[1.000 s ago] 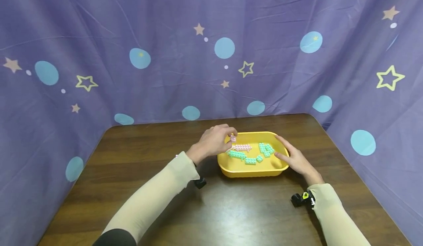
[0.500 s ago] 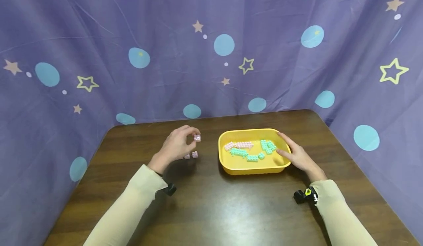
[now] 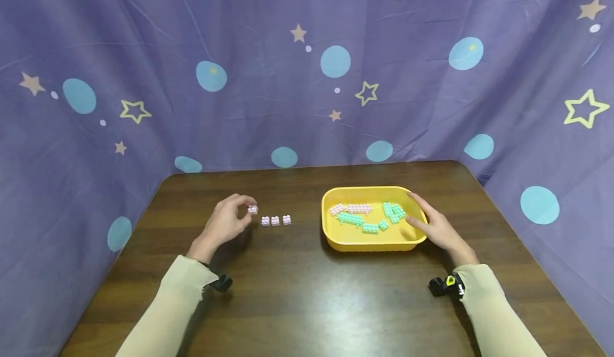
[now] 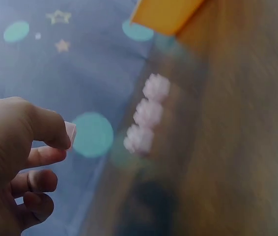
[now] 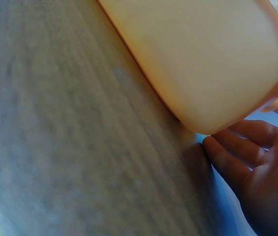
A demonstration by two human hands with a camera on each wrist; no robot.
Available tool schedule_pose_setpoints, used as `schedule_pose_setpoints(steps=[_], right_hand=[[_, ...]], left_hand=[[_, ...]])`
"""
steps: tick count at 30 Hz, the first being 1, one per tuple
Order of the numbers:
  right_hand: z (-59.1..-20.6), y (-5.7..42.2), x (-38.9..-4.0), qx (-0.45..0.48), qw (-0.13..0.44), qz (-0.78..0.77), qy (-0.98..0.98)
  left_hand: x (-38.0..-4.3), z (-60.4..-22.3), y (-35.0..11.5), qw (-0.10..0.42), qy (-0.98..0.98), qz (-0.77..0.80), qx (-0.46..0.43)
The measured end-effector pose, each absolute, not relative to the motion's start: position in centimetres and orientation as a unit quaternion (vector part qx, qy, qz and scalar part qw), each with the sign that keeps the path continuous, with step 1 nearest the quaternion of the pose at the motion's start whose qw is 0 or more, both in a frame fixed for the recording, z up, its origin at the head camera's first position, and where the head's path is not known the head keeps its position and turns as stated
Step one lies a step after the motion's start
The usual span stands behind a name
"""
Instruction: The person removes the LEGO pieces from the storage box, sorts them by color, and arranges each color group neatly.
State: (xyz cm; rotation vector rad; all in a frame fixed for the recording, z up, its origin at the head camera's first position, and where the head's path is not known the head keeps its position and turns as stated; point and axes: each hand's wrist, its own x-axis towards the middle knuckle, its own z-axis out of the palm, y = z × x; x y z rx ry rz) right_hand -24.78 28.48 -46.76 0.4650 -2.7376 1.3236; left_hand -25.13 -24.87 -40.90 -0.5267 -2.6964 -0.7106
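In the head view my left hand [image 3: 226, 219] pinches a small pale pink building block [image 3: 252, 209] between thumb and index finger, above the table's left half. Three similar pink blocks [image 3: 275, 221] stand in a short row on the table, just right of that hand. The left wrist view shows the held block [image 4: 70, 132] partly hidden by a fingertip, with the row of blocks [image 4: 149, 112] blurred beyond. My right hand [image 3: 438, 230] holds the right end of a yellow plastic tub [image 3: 369, 247], thumb over the rim and fingers against the outer wall [image 5: 217, 64].
Inside the tub lie long pink bricks [image 3: 359, 208] and several mint green bricks [image 3: 350, 219]. The brown wooden table [image 3: 307, 298] ends at the back against a purple patterned curtain [image 3: 240, 117].
My left hand has carried the pink block from over the tub leftward, past the row of pink blocks, which now shows fully. The right hand has stayed at the tub's right end.
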Motion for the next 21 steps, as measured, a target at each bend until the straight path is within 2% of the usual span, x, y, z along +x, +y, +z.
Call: schedule_pose_setpoints(steps=[10,21], right_hand=[[-46.6,28.3,-24.7,0.147,0.029,0.429,-0.891],[-46.7,28.3,-24.8,0.149,0.040,0.430,-0.890]], left_hand=[[-25.4,-44.7,-26.6,0.124,-0.947,-0.243,-0.168],[-25.5,-45.8,-26.2,0.112,-0.953,-0.236,-0.151]])
